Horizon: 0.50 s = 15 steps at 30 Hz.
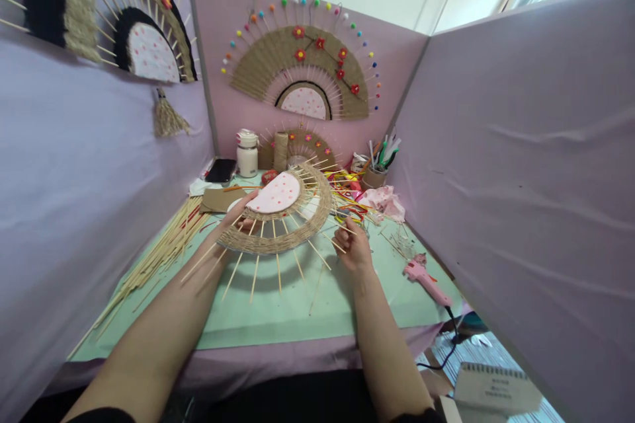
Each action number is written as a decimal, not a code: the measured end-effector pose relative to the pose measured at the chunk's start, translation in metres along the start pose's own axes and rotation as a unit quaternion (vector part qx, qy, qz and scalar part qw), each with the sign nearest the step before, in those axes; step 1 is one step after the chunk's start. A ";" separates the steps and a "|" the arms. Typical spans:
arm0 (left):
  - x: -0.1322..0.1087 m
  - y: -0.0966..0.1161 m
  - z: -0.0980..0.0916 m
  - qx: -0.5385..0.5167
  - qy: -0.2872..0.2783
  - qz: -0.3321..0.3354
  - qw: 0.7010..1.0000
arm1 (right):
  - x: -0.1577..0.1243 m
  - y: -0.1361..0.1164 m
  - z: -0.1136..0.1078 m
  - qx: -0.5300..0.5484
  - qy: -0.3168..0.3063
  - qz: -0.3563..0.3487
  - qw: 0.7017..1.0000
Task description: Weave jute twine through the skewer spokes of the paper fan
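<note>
Fan, held tilted above the green table. Its middle is a white half-circle with red spots; beyond this runs a woven tan band, from whose outer edge bare sticks stick out toward the person and to the right. The left hand grasps the fan at its left end, beside the half-circle. The right hand lies at the stick tips on the fan's right side, fingers curled; whether it pinches a stick cannot be told.

Left of the fan lies a loose bundle of sticks. Behind the fan and to its left are a piece of brown card, a dark phone and a white bottle. Directly behind it stand a brown roll and a small fan with flowers. Behind it and to the right are a cup of tools and a crumpled pink cloth. Well to its right lies a pink glue gun, its cord hanging over the table edge. Above and behind the fan, a large fan with red flowers and coloured beads hangs on the pink panel; to the upper left are a black-edged fan and a straw tassel.
</note>
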<state>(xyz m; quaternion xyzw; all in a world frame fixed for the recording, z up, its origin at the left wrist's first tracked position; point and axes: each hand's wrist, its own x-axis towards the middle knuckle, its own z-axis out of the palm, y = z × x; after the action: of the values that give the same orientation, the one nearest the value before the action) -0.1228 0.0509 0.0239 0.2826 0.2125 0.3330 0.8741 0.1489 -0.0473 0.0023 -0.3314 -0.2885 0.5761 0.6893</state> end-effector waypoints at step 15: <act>-0.010 0.019 -0.006 0.045 -0.002 0.029 0.999 | 0.005 0.003 -0.007 -0.092 0.063 -0.119 0.987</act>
<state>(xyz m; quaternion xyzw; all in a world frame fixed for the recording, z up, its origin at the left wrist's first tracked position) -0.1417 0.0577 0.0327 0.3285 0.2169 0.3478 0.8509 0.1531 -0.0428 -0.0042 -0.3929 -0.3335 0.4388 0.7361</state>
